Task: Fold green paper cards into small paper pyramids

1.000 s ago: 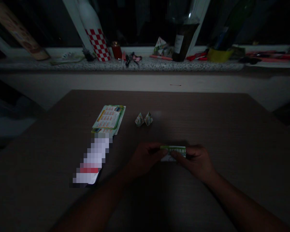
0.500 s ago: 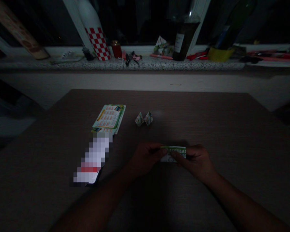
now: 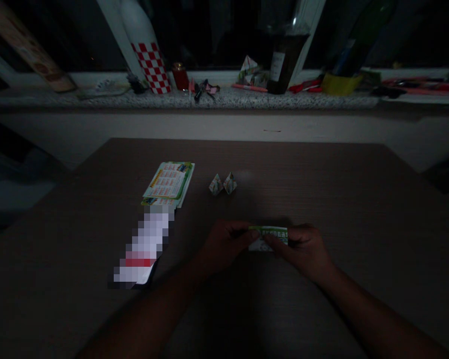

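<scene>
Both my hands pinch a small folded paper strip [image 3: 270, 233], green and white with print, just above the dark wooden table [image 3: 322, 189]. My left hand [image 3: 224, 247] grips its left end with closed fingers. My right hand [image 3: 303, 249] holds its right end, one finger lying across the lower edge. Beyond the strip, two small folded paper pyramids [image 3: 223, 184] stand side by side on the table.
A stack of printed leaflets [image 3: 169, 182] lies at the left, with a blurred-out flat item [image 3: 144, 247] in front of it. The stone windowsill [image 3: 179, 99] behind holds a checked bottle [image 3: 151, 67], a dark wine bottle [image 3: 282, 62], a small red jar [image 3: 180, 77], pens and clutter.
</scene>
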### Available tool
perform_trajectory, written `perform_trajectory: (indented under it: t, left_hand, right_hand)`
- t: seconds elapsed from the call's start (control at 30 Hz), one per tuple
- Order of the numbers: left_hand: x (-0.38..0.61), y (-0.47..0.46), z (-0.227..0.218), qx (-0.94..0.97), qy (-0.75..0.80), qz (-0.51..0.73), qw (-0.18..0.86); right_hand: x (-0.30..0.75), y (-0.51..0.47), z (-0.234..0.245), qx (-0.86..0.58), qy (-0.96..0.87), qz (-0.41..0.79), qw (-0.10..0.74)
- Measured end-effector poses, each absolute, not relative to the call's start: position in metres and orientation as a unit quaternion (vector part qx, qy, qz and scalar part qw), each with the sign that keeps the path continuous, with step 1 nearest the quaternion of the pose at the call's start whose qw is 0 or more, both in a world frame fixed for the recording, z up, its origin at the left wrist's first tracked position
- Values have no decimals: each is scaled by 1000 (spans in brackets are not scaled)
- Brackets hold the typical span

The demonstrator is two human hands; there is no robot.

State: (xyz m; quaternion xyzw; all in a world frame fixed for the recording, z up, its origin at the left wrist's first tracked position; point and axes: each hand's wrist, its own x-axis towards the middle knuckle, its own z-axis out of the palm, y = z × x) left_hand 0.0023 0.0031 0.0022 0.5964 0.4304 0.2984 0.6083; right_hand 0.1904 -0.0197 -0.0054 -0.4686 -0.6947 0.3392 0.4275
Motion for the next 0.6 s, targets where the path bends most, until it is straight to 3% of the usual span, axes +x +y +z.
perform_trajectory:
  t: [0.6]
  left_hand:
    - [2, 3, 0, 606, 425, 297, 604]
  right_hand:
    - [192, -20, -9, -479, -689, 351, 415]
